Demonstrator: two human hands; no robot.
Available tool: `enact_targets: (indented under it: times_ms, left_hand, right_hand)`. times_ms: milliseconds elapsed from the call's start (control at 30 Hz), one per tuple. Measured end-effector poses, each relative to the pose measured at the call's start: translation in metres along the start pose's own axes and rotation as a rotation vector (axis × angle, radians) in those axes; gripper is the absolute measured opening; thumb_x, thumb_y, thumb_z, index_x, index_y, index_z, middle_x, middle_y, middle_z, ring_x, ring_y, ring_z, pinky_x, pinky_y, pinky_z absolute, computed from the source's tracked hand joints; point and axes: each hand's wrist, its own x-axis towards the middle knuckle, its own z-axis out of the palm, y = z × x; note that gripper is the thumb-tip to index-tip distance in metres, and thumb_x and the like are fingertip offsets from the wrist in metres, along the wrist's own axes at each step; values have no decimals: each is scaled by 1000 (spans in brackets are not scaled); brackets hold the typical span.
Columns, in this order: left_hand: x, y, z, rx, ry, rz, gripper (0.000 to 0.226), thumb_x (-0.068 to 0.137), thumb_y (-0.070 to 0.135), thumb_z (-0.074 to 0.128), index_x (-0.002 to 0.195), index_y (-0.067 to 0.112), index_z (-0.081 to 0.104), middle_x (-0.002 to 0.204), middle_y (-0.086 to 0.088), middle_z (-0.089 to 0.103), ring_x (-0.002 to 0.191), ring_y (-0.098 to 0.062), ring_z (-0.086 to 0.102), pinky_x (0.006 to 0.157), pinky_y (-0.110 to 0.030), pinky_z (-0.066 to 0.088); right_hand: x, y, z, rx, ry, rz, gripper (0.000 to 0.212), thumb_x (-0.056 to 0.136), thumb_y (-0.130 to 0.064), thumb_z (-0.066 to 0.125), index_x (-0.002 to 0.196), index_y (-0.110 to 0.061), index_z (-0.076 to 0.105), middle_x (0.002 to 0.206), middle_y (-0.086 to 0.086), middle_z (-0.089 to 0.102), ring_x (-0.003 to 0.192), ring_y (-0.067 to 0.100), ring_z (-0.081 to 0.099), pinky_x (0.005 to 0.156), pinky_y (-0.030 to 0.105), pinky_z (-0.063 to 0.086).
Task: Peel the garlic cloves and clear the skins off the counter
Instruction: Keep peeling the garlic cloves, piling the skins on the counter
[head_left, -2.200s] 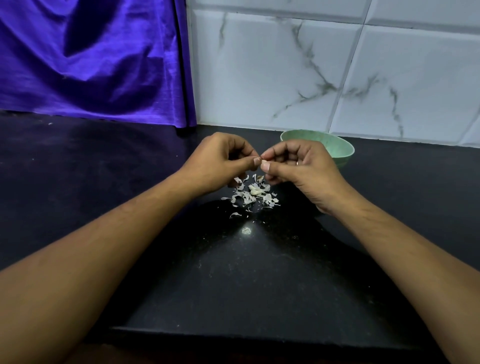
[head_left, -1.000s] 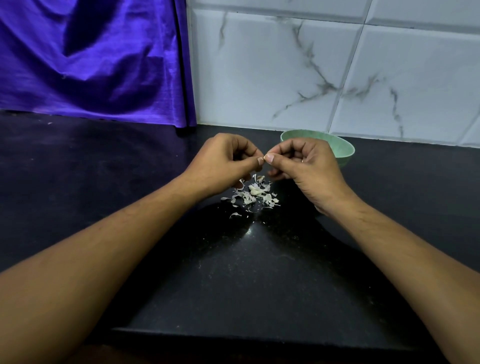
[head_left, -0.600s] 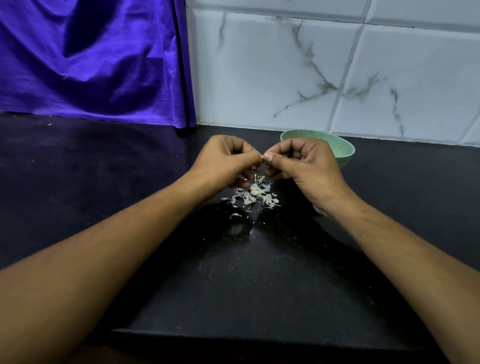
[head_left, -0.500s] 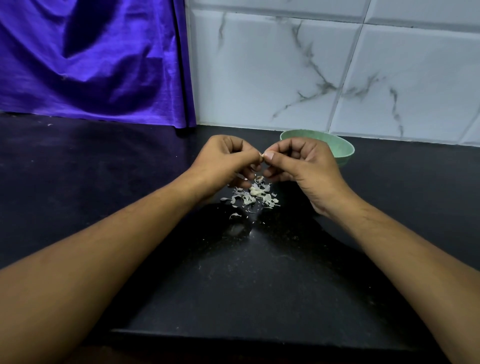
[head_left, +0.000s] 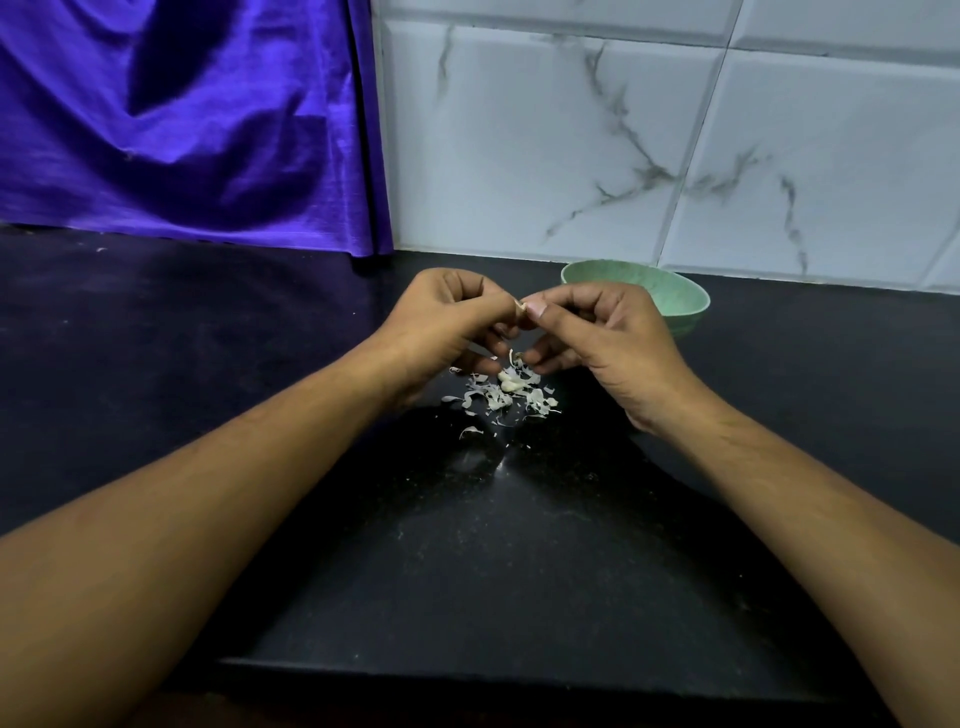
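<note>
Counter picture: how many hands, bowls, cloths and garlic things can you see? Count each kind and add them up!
Hands: 2 (left hand, right hand)
Green bowl: 1
Purple cloth: 1
Garlic clove, pinched by both hands: 1
Pile of skins: 1 (flakes too many to count)
Total: 6

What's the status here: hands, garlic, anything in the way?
Left hand and right hand both pinch one garlic clove above the counter. Skins piled beneath them. Green bowl behind right hand, nothing blocking.
</note>
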Motion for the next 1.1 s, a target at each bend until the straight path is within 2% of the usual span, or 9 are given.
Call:
enact_targets:
  times_ms: [67,200,367,600,733,833,1100]
  left_hand:
    - [0,0,0,9,2,9,15,92,3,64,99,-9,68,70,-5,65,58,-12,61,50,-24,53]
    - [-1,1,0,21,-24,21,5,93,2,63,92,-1,67,70,-4,64,58,-12,60,51,-24,54]
    - [-2,2,0,21,-38,23,5,93,1,63,91,0,67,73,-6,64,59,-12,61,52,-24,54]
    - [0,1,-1,47,-43,30,6,94,3,65,88,1,66,71,-5,64,61,-13,61,52,-25,55]
    - [2,-1,-4,72,-12,32,11,94,5,67,83,3,65,71,-7,63,62,-15,60,50,-26,53]
    - [5,-1,-7,83,23,44,9,95,6,68,88,0,67,73,-8,65,61,-15,61,49,-26,54]
    - [7,-2,-14,259,80,107,15,96,15,65,92,3,73,87,-14,76,71,-21,69,60,-34,58]
  right_hand:
    - [-1,0,1,11,-17,9,15,98,-10,67,106,1,74,100,23,75,68,25,71,66,38,63]
    - [-2,-1,1,63,-30,32,17,98,-10,66,106,4,73,101,26,74,68,26,70,63,33,62]
    - [-3,-4,0,94,-30,47,16,95,-10,68,104,2,74,96,23,75,67,25,70,65,35,63]
    - [-1,-8,0,197,23,77,13,97,-11,65,102,-6,76,92,12,75,66,18,69,66,31,61]
    - [2,-15,-6,337,90,77,13,96,-11,64,102,-5,74,93,12,75,67,19,70,66,31,61]
    - [3,-16,-8,359,108,79,15,97,-11,63,103,-4,73,96,14,75,68,21,70,67,32,62]
    - [2,-15,-8,328,122,89,17,97,-13,62,103,-4,74,94,15,75,67,22,71,69,35,62]
